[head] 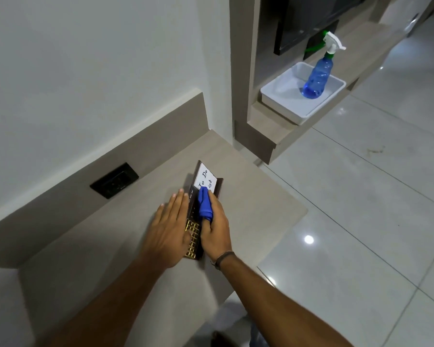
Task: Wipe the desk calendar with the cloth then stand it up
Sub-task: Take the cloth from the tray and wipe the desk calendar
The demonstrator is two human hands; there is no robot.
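The desk calendar [194, 235] lies flat on the beige desk [110, 246]. It is dark brown with a gold grid, and a white "To Do List" card [207, 177] shows at its far end. My left hand [168, 229] rests flat, fingers spread, on the calendar's left edge and the desk beside it. My right hand [217, 230] presses a bunched blue cloth [205, 204] onto the middle of the calendar. Both hands hide much of the calendar.
A black wall socket [114, 180] sits in the desk's back panel at the left. On a lower shelf to the right, a white tray [281, 98] holds a blue spray bottle [318, 76]. The desk's right edge drops to a glossy tiled floor [348, 209].
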